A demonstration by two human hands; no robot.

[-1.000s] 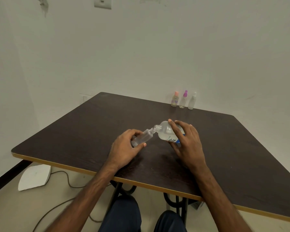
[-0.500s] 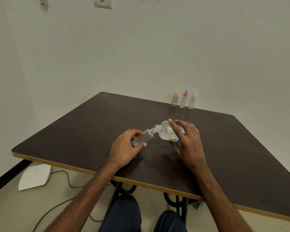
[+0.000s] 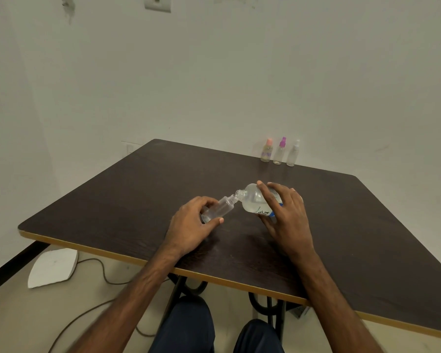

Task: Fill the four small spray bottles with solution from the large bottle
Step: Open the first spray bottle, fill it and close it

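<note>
The small spray bottle (image 3: 218, 209) is held tilted in the curled left hand (image 3: 190, 226), low over the bench (image 3: 127, 200). The large bottle (image 3: 252, 201) is gripped by the right hand (image 3: 288, 217), near-horizontal. The mouths are met and the axes roughly aligned.

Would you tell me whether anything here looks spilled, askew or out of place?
Nothing stands out: the large bottle is tipped mouth to mouth into the small bottle, no puddle shows on the table, and three capped spray bottles stand upright.
</note>
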